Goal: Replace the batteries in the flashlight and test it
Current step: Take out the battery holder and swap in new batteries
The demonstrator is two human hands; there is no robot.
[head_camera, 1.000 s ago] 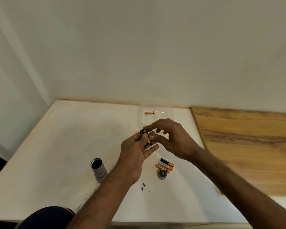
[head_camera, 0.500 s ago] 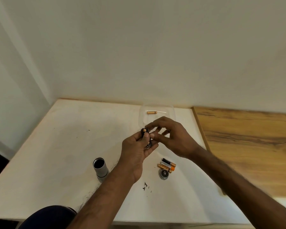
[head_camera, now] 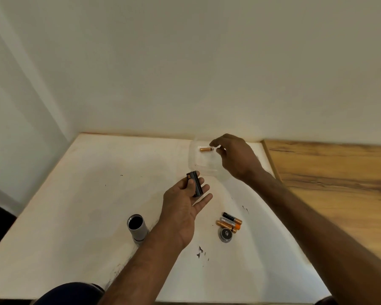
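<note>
My left hand [head_camera: 183, 201] holds a black battery holder [head_camera: 195, 182] above the white table, with a copper battery end showing at its top. My right hand [head_camera: 233, 156] hovers at a clear plastic tray [head_camera: 193, 159] near the back wall, fingers apart, just right of a copper battery [head_camera: 206, 149] lying in the tray. The silver flashlight body [head_camera: 136, 228] stands open end up at the lower left. Three loose batteries [head_camera: 230, 221] lie beside the round flashlight tail cap [head_camera: 226, 234].
The white table [head_camera: 75, 194] ends at a wall corner behind and to the left. A wooden surface [head_camera: 339, 183] adjoins it on the right. Small dark marks [head_camera: 200, 253] dot the table near me.
My right hand has left the battery holder and moved back and right to the clear tray. My left hand has lowered slightly, still holding the holder.
</note>
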